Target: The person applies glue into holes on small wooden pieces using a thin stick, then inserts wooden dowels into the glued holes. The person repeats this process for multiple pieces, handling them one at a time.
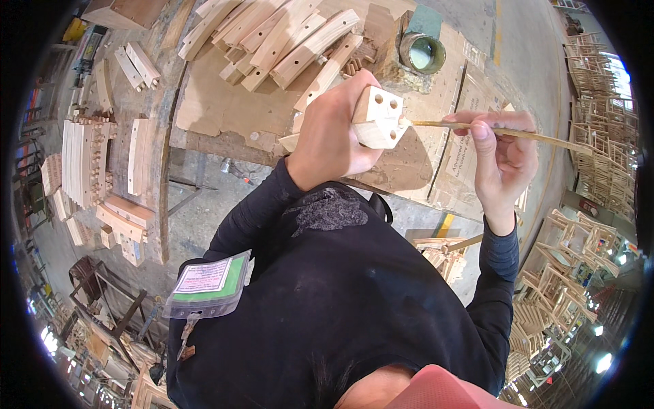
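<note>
L hand (pixel 334 133) grips the wood block (pixel 379 116), held up over the bench (pixel 225 102). R hand (pixel 501 153) pinches a thin stick (pixel 477 127), tip at the block's side by the holes. Looks like dabbing-glue step; next needs tip into a hole, I think. Glue pot (pixel 422 53) near, wood pieces (pixel 286 37) behind; room to the right.

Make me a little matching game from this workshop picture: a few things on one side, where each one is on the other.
Things:
1. wooden block with holes
2. thin stick
3. round pot
4. badge pouch

Places:
A. on the bench beyond the hands
B. in the left hand
C. on the dark shirt front
D. in the right hand

Pairs: 1-B, 2-D, 3-A, 4-C
</note>
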A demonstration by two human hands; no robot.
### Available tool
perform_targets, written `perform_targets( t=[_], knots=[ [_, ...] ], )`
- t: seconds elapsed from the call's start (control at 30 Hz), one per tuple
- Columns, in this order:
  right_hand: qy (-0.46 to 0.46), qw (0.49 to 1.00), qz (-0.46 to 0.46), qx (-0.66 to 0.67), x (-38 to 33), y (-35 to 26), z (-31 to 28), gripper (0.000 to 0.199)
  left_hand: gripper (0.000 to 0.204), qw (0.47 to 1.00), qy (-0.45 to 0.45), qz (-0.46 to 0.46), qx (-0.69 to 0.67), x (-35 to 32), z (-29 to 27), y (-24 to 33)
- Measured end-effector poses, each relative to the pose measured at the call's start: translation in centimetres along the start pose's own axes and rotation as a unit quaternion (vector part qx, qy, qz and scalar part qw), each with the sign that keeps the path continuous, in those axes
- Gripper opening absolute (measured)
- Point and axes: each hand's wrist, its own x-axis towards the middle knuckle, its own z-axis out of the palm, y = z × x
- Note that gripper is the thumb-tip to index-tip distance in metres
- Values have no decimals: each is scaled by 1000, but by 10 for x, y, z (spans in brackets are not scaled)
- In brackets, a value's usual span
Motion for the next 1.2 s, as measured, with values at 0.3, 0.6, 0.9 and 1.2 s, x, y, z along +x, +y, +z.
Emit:
perform_targets(
  t=[0.3, 0.6, 0.9, 1.2],
  knots=[
    [9, 1000, 2, -9, -1, -7, 1, 15, 35, 1000, 5, -1, 11, 0, -1, 0],
    [22, 1000, 8, 15, -6, -21, 1, 14, 40, 1000, 20, 10, 17, 1, -2, 0],
    [-30, 999, -21, -22, -8, -9, 8, 16, 36, 1000, 7, -2, 16, -1, -2, 3],
    [-16, 1000, -13, -11, -7, -14, 8, 15, 37, 1000, 14, 6, 18, -3, -2, 4]
  ],
)
